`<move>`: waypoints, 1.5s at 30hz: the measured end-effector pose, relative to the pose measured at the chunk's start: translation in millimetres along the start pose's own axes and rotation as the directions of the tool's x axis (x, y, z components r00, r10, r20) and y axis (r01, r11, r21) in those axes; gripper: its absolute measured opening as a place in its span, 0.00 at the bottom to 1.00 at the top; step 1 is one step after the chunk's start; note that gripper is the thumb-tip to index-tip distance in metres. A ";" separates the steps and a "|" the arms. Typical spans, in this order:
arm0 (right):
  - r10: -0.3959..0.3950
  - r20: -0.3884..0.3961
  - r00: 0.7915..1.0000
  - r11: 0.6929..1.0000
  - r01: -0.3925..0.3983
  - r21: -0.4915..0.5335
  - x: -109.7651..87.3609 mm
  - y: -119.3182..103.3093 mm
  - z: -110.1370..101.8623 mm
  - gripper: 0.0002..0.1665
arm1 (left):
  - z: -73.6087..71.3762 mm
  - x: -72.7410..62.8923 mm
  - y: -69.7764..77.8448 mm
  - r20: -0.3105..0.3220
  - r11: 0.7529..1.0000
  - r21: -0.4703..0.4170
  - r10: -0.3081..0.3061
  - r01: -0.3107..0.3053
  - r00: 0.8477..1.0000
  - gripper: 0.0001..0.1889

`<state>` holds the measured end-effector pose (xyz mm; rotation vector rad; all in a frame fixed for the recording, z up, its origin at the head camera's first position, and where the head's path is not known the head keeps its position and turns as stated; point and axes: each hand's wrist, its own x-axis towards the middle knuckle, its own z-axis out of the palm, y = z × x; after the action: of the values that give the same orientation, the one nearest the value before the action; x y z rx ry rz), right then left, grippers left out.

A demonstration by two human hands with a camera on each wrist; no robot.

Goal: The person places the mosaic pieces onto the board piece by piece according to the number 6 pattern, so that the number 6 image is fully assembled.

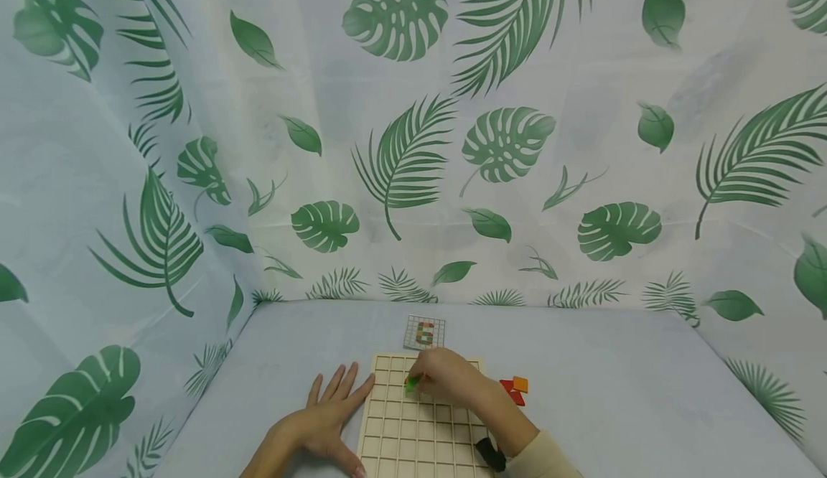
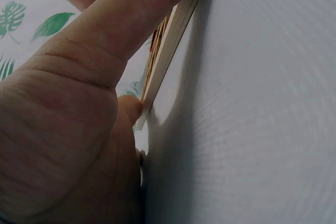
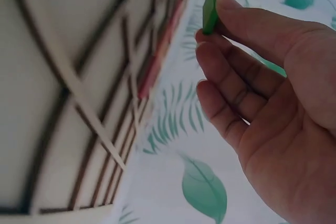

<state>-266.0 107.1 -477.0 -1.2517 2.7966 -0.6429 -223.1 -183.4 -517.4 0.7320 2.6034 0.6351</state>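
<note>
On the surface (image 1: 614, 392), a gridded board (image 1: 390, 428) lies in front of a small pattern card (image 1: 424, 333), with an orange tile (image 1: 520, 385) and red tiles (image 1: 516, 396) in a loose heap just beyond its right edge. Leaf-printed cloth (image 1: 413, 176) rises behind. The right hand (image 1: 446, 374) and its forearm cover part of the grid, and a black object (image 1: 490, 454) sits by that wrist. The left hand (image 1: 326, 417) lies spread at the board's left edge, grasping nothing. From the head, the green tile (image 3: 210, 10) is half hidden over the upper left of the grid; the right wrist view shows it upright, pinched between thumb and fingertip, the other fingers loosely bent. That view also shows a blurred red shape (image 3: 160, 51) along the board. Only the left wrist view shows the board's pale side.
</note>
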 end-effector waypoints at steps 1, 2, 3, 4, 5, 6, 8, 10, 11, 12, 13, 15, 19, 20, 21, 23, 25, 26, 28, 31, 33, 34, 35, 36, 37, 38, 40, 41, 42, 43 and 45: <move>0.002 0.001 1.000 1.000 -0.002 0.000 0.0 0.0 2.3 0.07 | 0.0 0.0 0.0 0.000 1.000 -0.001 0.000 0.000 1.000 0.75; 0.002 0.004 1.000 1.000 -0.002 -0.003 0.0 0.1 4.0 0.08 | 0.1 0.1 -0.1 0.000 1.000 0.000 0.000 0.000 1.000 0.75; 0.004 0.010 1.000 1.000 -0.004 -0.002 0.0 0.1 5.6 0.08 | 0.2 0.2 -0.1 -0.001 1.000 0.000 -0.002 0.002 1.000 0.75; 0.002 0.015 1.000 1.000 -0.002 -0.007 -0.1 -0.2 6.6 0.09 | 0.2 0.2 -0.2 -0.001 1.000 -0.001 -0.002 0.002 1.000 0.75; 0.002 0.019 1.000 1.000 -0.002 -0.008 -0.2 -0.5 7.4 0.09 | 0.2 0.3 -0.2 -0.001 1.000 -0.001 -0.002 0.002 1.000 0.75; 0.000 0.022 1.000 1.000 0.001 -0.016 -0.2 -0.7 8.3 0.09 | 0.2 0.3 -0.1 -0.002 1.000 0.000 -0.002 0.002 1.000 0.75; -0.008 0.026 1.000 0.999 0.009 -0.034 -0.5 -2.0 8.4 0.09 | 0.1 0.4 0.1 -0.004 1.000 -0.001 -0.003 0.003 1.000 0.75; -0.008 0.031 0.999 0.999 0.009 -0.046 -0.8 -3.7 8.5 0.09 | 0.1 0.6 0.3 -0.005 1.000 0.000 -0.004 0.004 1.000 0.76; -0.008 0.032 0.999 0.999 0.010 -0.049 -0.8 -4.4 8.5 0.08 | 0.1 0.6 0.5 -0.006 1.000 0.002 -0.006 0.006 1.000 0.76; -0.008 0.034 0.999 0.998 0.010 -0.060 -0.7 -4.9 8.6 0.08 | 0.2 0.7 0.6 -0.006 1.000 0.006 -0.008 0.008 1.000 0.75; -0.008 0.034 0.999 0.998 0.010 -0.066 -0.7 -5.7 8.7 0.07 | 0.2 0.7 0.8 -0.007 1.000 0.007 -0.009 0.009 1.000 0.76; -0.006 0.039 0.999 0.997 0.009 -0.081 -0.5 -7.0 9.0 0.07 | 0.3 0.8 1.0 -0.007 1.000 0.011 -0.013 0.013 1.000 0.76; -0.010 0.036 0.999 0.994 0.014 -0.112 -0.4 -9.7 9.3 0.06 | -0.1 0.3 1.6 -0.009 1.000 0.009 -0.014 0.014 1.000 0.76; -0.009 0.036 0.999 0.993 0.013 -0.119 -0.5 -10.1 9.4 0.06 | -0.2 0.2 1.7 -0.009 1.000 0.007 -0.014 0.014 1.000 0.76; -0.009 0.034 0.999 0.992 0.013 -0.124 -0.6 -10.4 9.6 0.06 | -0.3 0.1 1.8 -0.009 1.000 0.006 -0.014 0.014 1.000 0.76; -0.009 0.028 1.000 0.991 0.013 -0.134 -0.7 -10.5 10.3 0.06 | -0.3 0.2 1.9 -0.010 1.000 0.009 -0.016 0.016 1.000 0.76; -0.008 0.024 1.000 0.990 0.011 -0.138 -0.6 -10.0 11.2 0.06 | -0.2 0.4 1.8 -0.010 1.000 0.015 -0.019 0.019 1.000 0.76; -0.007 0.021 1.000 0.991 0.009 -0.137 -0.6 -9.5 12.0 0.07 | -0.1 0.6 1.7 -0.010 1.000 0.018 -0.022 0.022 1.000 0.76; -0.004 0.019 1.000 0.991 0.006 -0.133 -0.4 -8.4 12.9 0.07 | 0.2 1.0 1.4 -0.010 0.999 0.023 -0.025 0.025 1.000 0.76; 0.006 0.017 1.000 0.993 -0.004 -0.122 -1.1 -6.3 13.8 0.09 | 1.0 1.4 0.5 -0.008 0.999 0.026 -0.025 0.025 1.000 0.76; 0.016 0.013 1.000 0.993 -0.015 -0.115 -2.8 -5.0 12.7 0.10 | 1.7 2.1 -0.1 -0.005 0.999 0.025 -0.025 0.026 1.000 0.76; 0.023 0.008 1.000 0.994 -0.022 -0.110 -4.3 -4.1 11.4 0.10 | 2.0 2.4 -0.5 -0.004 0.999 0.026 -0.026 0.026 1.000 0.76; 0.024 0.001 1.000 0.994 -0.024 -0.106 -6.0 -2.9 9.7 0.10 | 2.1 2.5 -0.7 -0.004 0.999 0.025 -0.025 0.025 1.000 0.76; 0.030 -0.009 1.000 0.995 -0.030 -0.097 -8.2 -1.0 8.3 0.11 | 2.2 2.6 -0.9 -0.003 0.999 0.024 -0.024 0.024 1.000 0.76; 0.033 -0.021 0.999 0.995 -0.035 -0.089 -10.7 0.9 6.7 0.12 | 2.2 2.7 -1.0 -0.003 0.999 0.025 -0.024 0.024 1.000 0.76; 0.034 -0.034 0.999 0.996 -0.037 -0.083 -13.4 3.2 4.8 0.13 | 2.2 2.8 -1.0 -0.003 0.999 0.024 -0.025 0.025 1.000 0.76; 0.045 -0.059 0.997 0.996 -0.049 -0.074 -19.3 8.7 1.2 0.17 | 2.0 2.6 -1.0 -0.004 1.000 0.020 -0.023 0.023 1.000 0.76; 0.053 -0.071 0.996 0.996 -0.059 -0.074 -22.2 11.7 -0.8 0.19 | 1.8 2.4 -1.0 -0.004 1.000 0.019 -0.022 0.022 1.000 0.76; 0.067 -0.083 0.994 0.995 -0.073 -0.066 -25.2 14.5 -3.0 0.21 | 1.8 2.2 -0.9 -0.004 1.000 0.019 -0.022 0.022 1.000 0.76; 0.080 -0.094 0.992 0.994 -0.087 -0.065 -28.2 17.1 -5.8 0.23 | 1.7 2.2 -0.8 -0.005 1.000 0.019 -0.022 0.022 1.000 0.76; 0.119 -0.113 0.986 0.990 -0.126 -0.060 -34.6 22.6 -11.8 0.26 | 1.6 1.8 -0.3 -0.005 1.000 0.016 -0.023 0.023 1.000 0.76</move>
<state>-260.6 149.6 -479.9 -1.0742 2.9787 -0.6345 -224.0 -182.1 -519.3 0.7054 2.6205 0.6104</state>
